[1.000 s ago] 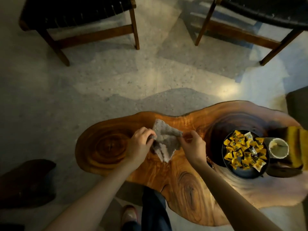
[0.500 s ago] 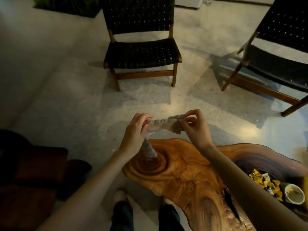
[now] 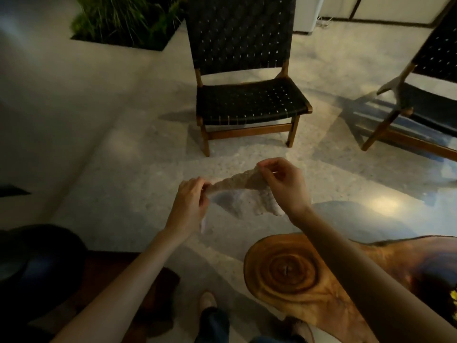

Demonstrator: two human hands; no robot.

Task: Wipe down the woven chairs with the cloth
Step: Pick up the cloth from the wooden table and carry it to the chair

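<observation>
Grey nubbly cloth (image 3: 243, 191) pinched taut in mid-air by left hand (image 3: 190, 200) and right hand (image 3: 284, 185), well short of black woven wooden-framed chair (image 3: 247, 100) at twelve o'clock; likely to slip if either pinch loosens, or snag the weave.

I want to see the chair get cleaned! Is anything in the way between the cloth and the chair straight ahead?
Nothing visible is. The left hand and right hand hold the cloth in the air, and only bare floor lies between it and the woven chair. The wooden table sits nearer, off to the right.
</observation>
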